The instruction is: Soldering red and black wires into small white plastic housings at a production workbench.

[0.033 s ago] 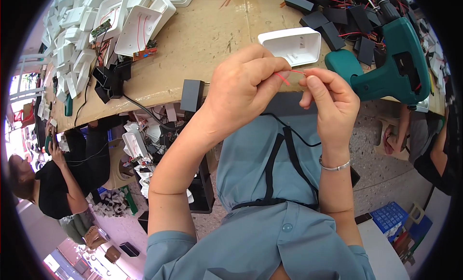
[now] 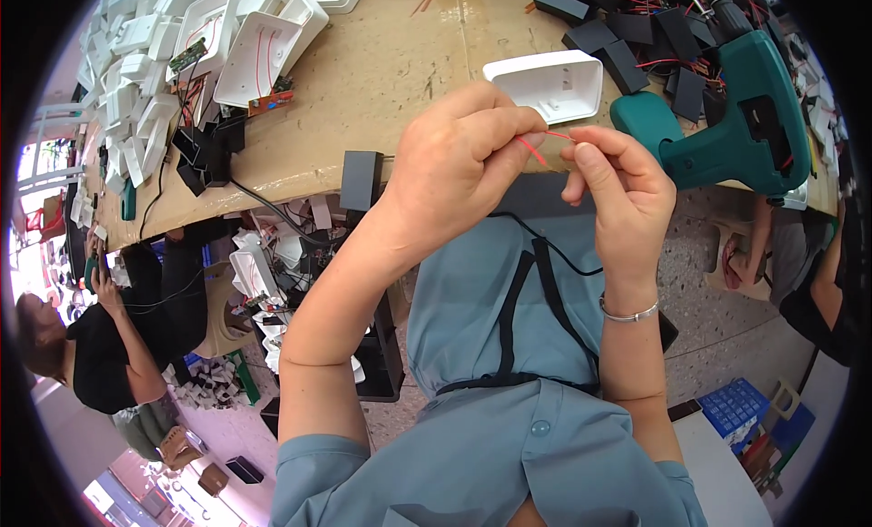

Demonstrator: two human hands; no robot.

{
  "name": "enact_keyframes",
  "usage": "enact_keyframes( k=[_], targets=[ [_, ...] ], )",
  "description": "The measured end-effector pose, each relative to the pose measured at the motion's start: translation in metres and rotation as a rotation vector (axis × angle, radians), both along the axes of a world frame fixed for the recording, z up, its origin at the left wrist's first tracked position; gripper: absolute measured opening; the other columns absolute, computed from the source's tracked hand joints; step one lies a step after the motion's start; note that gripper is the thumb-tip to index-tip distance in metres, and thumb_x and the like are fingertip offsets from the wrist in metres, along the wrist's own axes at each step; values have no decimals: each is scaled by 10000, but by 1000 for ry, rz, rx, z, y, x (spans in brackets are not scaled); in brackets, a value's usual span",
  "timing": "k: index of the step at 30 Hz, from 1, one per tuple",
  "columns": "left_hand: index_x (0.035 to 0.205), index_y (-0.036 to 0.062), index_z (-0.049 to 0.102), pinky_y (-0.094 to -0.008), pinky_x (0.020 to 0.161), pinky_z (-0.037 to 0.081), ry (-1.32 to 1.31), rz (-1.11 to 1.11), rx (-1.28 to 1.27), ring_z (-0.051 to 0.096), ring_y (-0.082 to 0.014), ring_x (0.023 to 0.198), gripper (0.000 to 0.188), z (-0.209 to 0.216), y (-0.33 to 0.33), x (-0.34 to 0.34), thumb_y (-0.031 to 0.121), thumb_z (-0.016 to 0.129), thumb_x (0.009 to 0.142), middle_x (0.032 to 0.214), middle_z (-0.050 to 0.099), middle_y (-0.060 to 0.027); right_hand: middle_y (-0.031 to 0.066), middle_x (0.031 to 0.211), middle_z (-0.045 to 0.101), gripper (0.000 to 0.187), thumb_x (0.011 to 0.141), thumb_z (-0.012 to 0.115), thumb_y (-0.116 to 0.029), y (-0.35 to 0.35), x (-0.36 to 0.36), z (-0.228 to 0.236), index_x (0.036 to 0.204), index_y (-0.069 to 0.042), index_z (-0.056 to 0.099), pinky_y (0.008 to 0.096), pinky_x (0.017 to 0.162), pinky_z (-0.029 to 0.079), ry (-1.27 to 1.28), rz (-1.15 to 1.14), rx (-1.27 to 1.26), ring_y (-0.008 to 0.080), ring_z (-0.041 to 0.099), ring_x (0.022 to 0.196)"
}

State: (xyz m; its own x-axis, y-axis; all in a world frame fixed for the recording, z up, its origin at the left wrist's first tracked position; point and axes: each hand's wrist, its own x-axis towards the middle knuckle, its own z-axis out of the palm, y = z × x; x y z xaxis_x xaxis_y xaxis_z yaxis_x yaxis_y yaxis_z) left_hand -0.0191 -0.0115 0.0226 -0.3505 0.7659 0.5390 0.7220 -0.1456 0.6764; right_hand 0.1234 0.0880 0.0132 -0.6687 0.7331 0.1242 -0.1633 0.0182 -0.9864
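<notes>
A thin red wire (image 2: 559,136) runs between my two hands above the table's near edge. My left hand (image 2: 459,150) is closed in a pinch on it, and a short red end hangs out below the thumb. The fingertips of my right hand (image 2: 627,182) pinch the wire's other end; what is under them is too small to make out. Just beyond my hands lies an open white plastic housing (image 2: 581,87), partly hidden by my left fingers. Beside my left wrist, a small black box (image 2: 361,179) sits at the table edge.
A green cordless drill (image 2: 745,118) lies to the right, near several black boxes (image 2: 627,64) and red wires. White housings (image 2: 136,82) pile up at the left, with a circuit board (image 2: 271,101) and black cable. A co-worker (image 2: 118,336) sits at the far left.
</notes>
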Motion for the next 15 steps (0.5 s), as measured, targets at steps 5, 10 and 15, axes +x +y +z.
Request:
enact_keyframes(
  k=[5,10,15],
  targets=[
    [844,12,663,-263,528,439,108,20,8,565,-167,612,100,-4,4,0,9,674,744,716,586,-74,86,837,642,177,875,569,-30,-1,2,3,1024,61,595,194,538,435,-49,-18,48,78,537,589],
    [806,34,655,-281,523,402,242,72,115,537,-174,587,113,-10,10,0,2,690,703,698,578,-48,86,854,622,164,856,560,21,-3,27,9,1011,58,598,183,547,437,-60,-148,247,74,550,605],
    [791,89,627,-307,573,322,412,164,176,503,-172,602,165,-14,16,5,84,704,645,691,532,7,150,964,613,218,863,491,63,2,69,8,1071,82,554,229,635,468,7,-295,532,138,574,713]
  ],
)
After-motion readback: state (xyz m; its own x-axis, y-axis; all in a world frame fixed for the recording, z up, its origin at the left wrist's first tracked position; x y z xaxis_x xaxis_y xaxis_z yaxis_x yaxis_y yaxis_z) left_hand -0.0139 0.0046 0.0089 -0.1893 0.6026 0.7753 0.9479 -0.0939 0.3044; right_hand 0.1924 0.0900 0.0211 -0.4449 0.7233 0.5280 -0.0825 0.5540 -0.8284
